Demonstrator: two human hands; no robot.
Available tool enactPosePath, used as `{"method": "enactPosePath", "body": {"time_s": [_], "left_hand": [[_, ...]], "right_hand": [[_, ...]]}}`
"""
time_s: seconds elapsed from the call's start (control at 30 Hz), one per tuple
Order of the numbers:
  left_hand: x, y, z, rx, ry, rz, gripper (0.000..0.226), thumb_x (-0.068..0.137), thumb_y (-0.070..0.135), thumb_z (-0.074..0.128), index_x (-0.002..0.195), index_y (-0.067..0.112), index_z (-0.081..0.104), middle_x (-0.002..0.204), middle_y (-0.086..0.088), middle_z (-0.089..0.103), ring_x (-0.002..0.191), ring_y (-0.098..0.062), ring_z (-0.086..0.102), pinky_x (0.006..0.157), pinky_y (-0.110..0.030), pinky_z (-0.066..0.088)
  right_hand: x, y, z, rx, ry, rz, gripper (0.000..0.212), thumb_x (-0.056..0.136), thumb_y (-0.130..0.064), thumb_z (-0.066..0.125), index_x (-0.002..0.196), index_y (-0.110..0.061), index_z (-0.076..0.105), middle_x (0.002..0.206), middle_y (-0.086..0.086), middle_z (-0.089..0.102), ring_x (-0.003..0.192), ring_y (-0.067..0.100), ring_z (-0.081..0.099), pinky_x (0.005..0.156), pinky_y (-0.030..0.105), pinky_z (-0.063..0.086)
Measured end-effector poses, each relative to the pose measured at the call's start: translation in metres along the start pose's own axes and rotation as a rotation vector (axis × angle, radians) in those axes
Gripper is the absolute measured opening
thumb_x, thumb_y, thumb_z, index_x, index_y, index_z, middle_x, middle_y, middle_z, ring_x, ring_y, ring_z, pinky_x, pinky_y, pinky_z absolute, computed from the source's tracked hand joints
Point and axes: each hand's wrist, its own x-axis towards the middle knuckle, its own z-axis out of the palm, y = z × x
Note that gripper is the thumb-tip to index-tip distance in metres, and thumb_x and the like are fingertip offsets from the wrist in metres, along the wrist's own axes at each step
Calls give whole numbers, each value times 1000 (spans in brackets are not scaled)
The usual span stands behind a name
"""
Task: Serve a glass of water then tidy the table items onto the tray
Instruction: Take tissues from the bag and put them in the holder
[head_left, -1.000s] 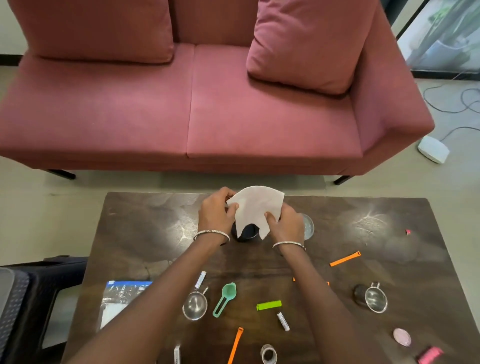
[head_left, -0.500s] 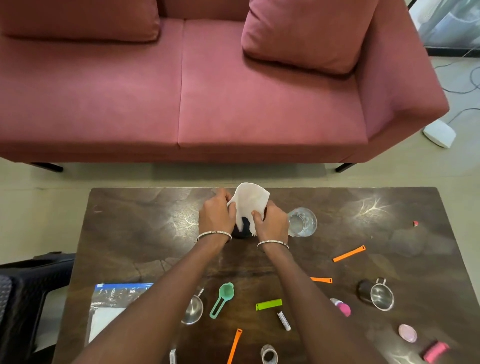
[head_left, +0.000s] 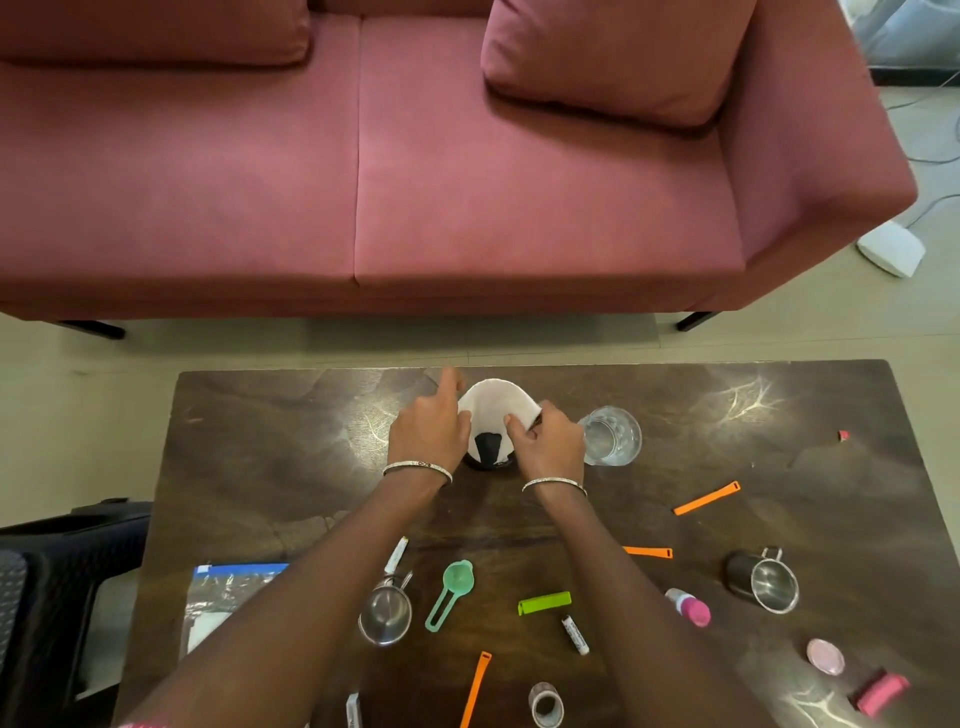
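At the lower left of the frame a clear plastic bag with a blue strip lies on the dark wooden table. To its right, near the bottom edge, are a steel cup and a green scoop.

Up at the table's far middle, the left hand has its thumb on the left edge of a white cloth. Its forefinger is stretched out and blurred, so I cannot tell whether it truly grips. The cloth arches over a dark object, which shows in the gap beneath it.

The right hand pinches the cloth's right edge, thumb in front and fingers curled behind.

Just beside that hand, right of centre, stands the glass. It is clear, upright and wide-mouthed, and its wall glints as if water were inside. I cannot tell whether the hand touches it.

Further right lie an orange strip, a steel mug and a pink lid.
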Motion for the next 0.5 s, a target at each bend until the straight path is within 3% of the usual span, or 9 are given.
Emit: {"method": "enactPosePath", "body": {"time_s": [0.1, 0.27, 0.5], "left_hand": [[0, -2, 4, -13, -24, -29, 28, 88, 26, 58, 109, 22, 41, 71, -7, 63, 66, -31, 62, 53, -31, 39], [0, -5, 9, -55, -83, -70, 30, 87, 27, 60, 112, 21, 44, 73, -5, 60, 71, -32, 61, 56, -30, 37], [-1, -10, 15, -125, -160, -119, 34, 88, 30, 60, 117, 21, 45, 85, -8, 69, 78, -30, 65, 62, -32, 44]], "right_hand": [[3, 3, 1, -65, -33, -18, 23, 82, -29, 67, 82, -6, 68, 81, 17, 70, 78, 37, 64, 61, 29, 35], [3, 3, 8, -96, -57, -11, 22, 81, -26, 69, 90, -6, 68, 90, 17, 72, 86, 38, 65, 67, 33, 43], [-2, 1, 5, -13, 33, 45, 20, 85, -29, 64, 88, -9, 66, 83, 12, 71, 79, 32, 64, 66, 32, 44]]}}
